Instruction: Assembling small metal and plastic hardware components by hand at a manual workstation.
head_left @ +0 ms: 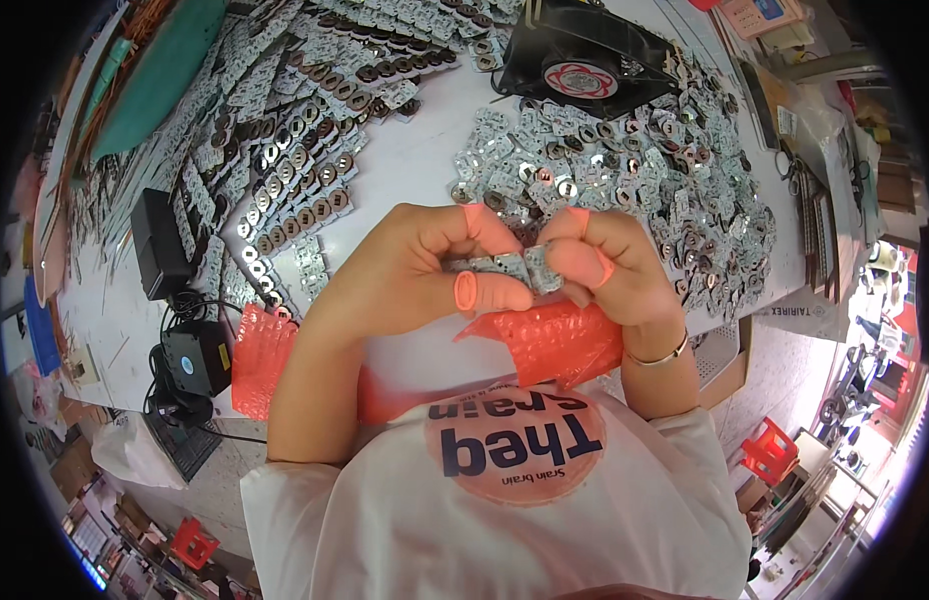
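Hands (410, 265) (623, 262) curl toward each other; both pinch small grey metal pieces (506, 265).

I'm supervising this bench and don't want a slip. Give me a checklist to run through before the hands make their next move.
1. Left hand secure on its metal strip: ok, between thumb and fingers.
2. Right hand secure on its metal piece: ok, pinched.
3. Strip and piece joined: cannot tell, fingers hide part.
4. Orange finger covers worn: ok, on both hands.
5. Space just below the hands uncluttered: not ok, red bubble wrap there.
6. Black fan running: cannot tell.
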Demonstrator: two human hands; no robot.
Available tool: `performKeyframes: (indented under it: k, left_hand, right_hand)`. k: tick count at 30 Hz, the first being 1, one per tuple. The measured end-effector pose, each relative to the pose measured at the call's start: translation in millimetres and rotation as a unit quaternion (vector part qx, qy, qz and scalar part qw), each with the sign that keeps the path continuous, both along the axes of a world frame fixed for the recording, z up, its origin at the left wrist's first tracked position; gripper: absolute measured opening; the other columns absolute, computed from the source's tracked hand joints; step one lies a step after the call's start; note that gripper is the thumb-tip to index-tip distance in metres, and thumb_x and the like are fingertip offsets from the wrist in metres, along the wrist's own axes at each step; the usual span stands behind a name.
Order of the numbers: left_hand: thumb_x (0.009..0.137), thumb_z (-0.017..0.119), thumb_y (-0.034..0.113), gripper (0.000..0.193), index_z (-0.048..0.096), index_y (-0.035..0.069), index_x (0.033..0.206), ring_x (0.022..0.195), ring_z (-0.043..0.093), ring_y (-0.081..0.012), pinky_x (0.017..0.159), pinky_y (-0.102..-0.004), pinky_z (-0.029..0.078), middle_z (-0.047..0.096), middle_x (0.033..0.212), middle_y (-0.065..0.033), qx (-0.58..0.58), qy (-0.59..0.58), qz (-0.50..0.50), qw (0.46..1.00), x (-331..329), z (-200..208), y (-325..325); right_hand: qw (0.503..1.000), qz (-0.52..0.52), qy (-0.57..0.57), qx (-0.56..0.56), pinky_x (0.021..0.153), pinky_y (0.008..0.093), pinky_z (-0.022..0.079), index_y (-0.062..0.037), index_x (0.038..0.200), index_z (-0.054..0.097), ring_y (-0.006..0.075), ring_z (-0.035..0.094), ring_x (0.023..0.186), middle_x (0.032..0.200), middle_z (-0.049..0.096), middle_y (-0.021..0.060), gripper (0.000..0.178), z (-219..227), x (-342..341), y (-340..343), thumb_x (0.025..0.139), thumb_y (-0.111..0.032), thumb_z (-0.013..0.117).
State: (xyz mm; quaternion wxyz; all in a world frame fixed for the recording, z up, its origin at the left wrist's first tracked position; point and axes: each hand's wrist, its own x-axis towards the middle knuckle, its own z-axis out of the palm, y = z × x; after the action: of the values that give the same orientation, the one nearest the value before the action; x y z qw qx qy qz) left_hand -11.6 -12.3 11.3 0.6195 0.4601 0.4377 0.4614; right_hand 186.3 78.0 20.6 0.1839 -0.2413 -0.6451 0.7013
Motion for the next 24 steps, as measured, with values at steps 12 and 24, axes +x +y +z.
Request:
performKeyframes:
  k: [12, 24]
  left_hand:
    - [0.075, 0.072, 0.008, 0.019, 0.064, 0.002, 0.092, 0.071, 0.063, -0.0171, 0.066, -0.0256, 0.049, 0.068, 0.085, -0.0081, 0.251, 0.335, 0.147, 0.896, 9.1, 2.8, 4.8]
    - [0.072, 0.075, 0.014, 0.019, 0.064, 0.009, 0.086, 0.052, 0.052, -0.0143, 0.051, -0.0278, 0.038, 0.062, 0.066, 0.0014, 0.276, 0.367, 0.261, 0.849, 19.5, -9.2, 10.5]
  right_hand:
    - [0.981, -0.13, -0.03, 0.14, 0.054, 0.0213, 0.037, -0.0014, 0.082, 0.058, 0.0068, 0.041, 0.06, 0.068, 0.052, -0.0025, 0.022, -13.9, -6.7, 2.2, 0.092, -0.02, 0.058]
    - [0.983, -0.183, -0.007, 0.014, 0.054, 0.0195, 0.034, -0.0019, 0.08, 0.057, 0.0034, 0.039, 0.062, 0.066, 0.048, -0.0049, 0.018, -13.9, -8.7, -1.9, 0.092, -0.016, 0.058]
